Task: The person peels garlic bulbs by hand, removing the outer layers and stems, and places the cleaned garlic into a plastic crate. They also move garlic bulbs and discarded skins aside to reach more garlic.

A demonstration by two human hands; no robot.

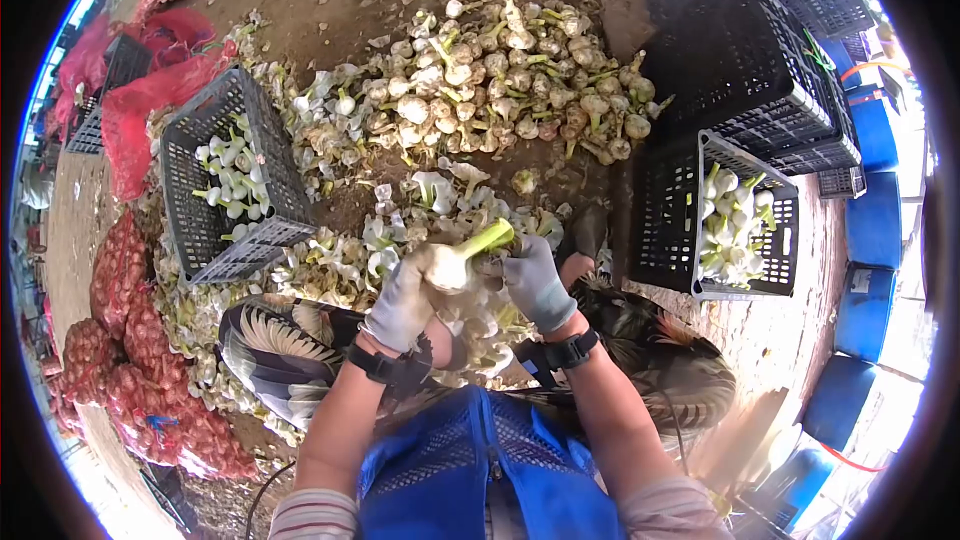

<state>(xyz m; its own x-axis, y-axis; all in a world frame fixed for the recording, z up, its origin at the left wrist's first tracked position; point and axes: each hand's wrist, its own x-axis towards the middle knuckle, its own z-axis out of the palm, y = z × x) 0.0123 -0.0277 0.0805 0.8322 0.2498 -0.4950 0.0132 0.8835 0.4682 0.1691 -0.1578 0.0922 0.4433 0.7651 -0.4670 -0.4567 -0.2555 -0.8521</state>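
My left hand (400, 302), in a pale glove, is closed round a white garlic bulb (447, 270) with a thick green stem that points up and to the right. Beside the stem, my right hand (536, 283), also gloved, has its fingers bent together; what they pinch is too small to make out. Loose papery skins (480, 325) lie below and around both hands. Beyond them is a large heap of garlic bulbs (500, 80) on the ground.
A black crate (285, 175) with white bulbs stands at left, another (705, 285) at right. Stacked black crates (745, 60) rise behind the right one. Red mesh sacks (150, 380) lie at far left; blue containers (865, 310) line the far right.
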